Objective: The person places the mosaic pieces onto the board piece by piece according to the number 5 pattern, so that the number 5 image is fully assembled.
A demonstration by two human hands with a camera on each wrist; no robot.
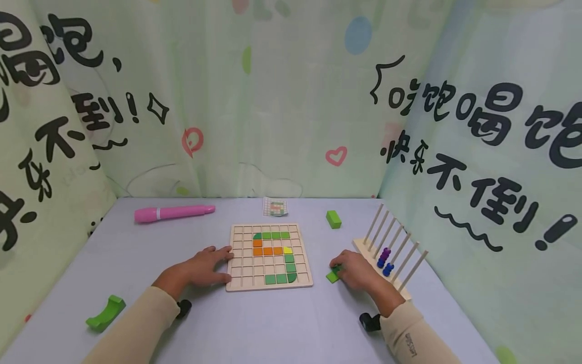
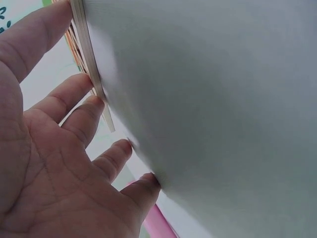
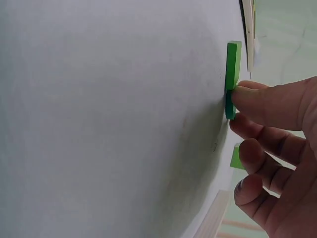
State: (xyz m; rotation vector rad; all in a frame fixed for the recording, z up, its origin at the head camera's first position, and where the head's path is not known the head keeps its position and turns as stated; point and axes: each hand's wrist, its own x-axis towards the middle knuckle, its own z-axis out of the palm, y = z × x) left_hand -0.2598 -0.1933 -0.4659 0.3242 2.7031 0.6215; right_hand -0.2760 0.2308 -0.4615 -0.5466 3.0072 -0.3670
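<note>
A wooden grid board [image 1: 270,289] lies flat on the table, with green, orange and yellow tiles in some of its squares. My left hand [image 1: 204,268] is at the board's left side, fingers spread. In the left wrist view the thumb and nearest fingertips touch the edge of the board [image 2: 86,49], while the other fingertips reach the tabletop. To the right of the board, my right hand [image 1: 356,270] pinches a small green block [image 3: 231,105] at the table surface. A lighter green block [image 3: 233,64] extends in line from it, outside the fingers.
Right of my right hand stands a wooden peg rack [image 1: 359,246] with purple and blue beads. Behind are a green block [image 1: 333,219], a patterned card [image 1: 275,207] and a pink marker-shaped stick [image 1: 182,212]. A green arch block [image 1: 106,314] lies front left. Printed curtains enclose the table.
</note>
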